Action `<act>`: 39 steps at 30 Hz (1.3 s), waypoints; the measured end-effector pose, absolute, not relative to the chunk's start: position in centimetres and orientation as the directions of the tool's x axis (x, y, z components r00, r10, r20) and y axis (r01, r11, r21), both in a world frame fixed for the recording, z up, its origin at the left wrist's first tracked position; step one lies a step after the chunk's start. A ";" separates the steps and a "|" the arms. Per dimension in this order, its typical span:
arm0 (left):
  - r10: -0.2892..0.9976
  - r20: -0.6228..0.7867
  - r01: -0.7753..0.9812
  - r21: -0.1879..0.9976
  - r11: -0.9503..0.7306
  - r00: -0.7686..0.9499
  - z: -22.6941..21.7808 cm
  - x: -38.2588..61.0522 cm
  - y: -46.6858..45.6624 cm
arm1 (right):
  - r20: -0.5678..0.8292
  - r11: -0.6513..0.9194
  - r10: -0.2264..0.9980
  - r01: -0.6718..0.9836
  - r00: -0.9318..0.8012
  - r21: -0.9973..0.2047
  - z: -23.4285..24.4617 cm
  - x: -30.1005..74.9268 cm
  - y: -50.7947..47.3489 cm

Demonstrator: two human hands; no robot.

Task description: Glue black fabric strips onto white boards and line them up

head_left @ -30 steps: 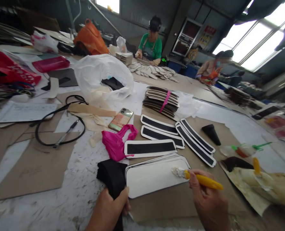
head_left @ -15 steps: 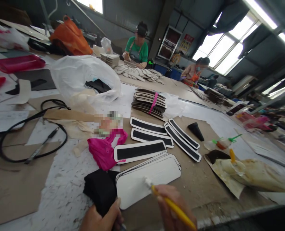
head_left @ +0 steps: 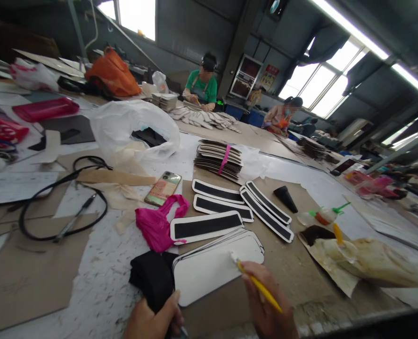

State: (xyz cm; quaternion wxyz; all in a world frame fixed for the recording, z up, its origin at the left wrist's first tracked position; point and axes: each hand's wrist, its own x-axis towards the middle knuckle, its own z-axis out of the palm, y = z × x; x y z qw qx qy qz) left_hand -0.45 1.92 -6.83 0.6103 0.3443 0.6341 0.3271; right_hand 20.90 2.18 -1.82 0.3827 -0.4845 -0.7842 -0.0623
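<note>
My right hand [head_left: 267, 296] is closed round the yellow handle of a small brush [head_left: 260, 285]. The brush's white-coated tip rests on the top piece of a fanned stack of white rounded panels [head_left: 209, 275]. Low in the picture, my left hand [head_left: 155, 318] is curled with its thumb at the stack's near left corner. A bit of something grey shows under its fingers, too hidden to name. Against that hand lies a folded bundle of black material [head_left: 152, 280]. Just behind the stack is a white-edged panel with a black strip [head_left: 209, 226], beside a pink plastic bag [head_left: 155, 228].
More black-strip panels [head_left: 223, 207] lie behind, near a banded stack of pieces [head_left: 216, 162]. A phone [head_left: 163, 188], black cable [head_left: 25, 216] and white bag [head_left: 134, 122] are left. A black cone [head_left: 285, 198] and glue-stained bag [head_left: 374, 261] lie right. Two people work across the table.
My right hand has moved the brush tip rightward along the top white panel. My left hand keeps its place by the corner. The whole view has shifted slightly.
</note>
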 end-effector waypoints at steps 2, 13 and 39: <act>0.850 -0.527 0.040 0.849 0.527 0.004 -6.7 -0.5 2.0 | 0.694 0.457 0.687 0.870 -0.216 -0.182 -1.7 22.5 2.6; 0.886 -0.464 0.014 0.886 0.464 0.010 -5.2 -0.5 1.9 | 0.147 0.091 0.971 0.279 0.186 -0.956 -1.6 14.8 1.3; 0.914 -0.380 0.089 0.915 0.394 -0.142 -4.8 0.4 1.3 | 0.437 0.010 0.796 0.714 0.418 -0.700 -1.4 27.6 2.5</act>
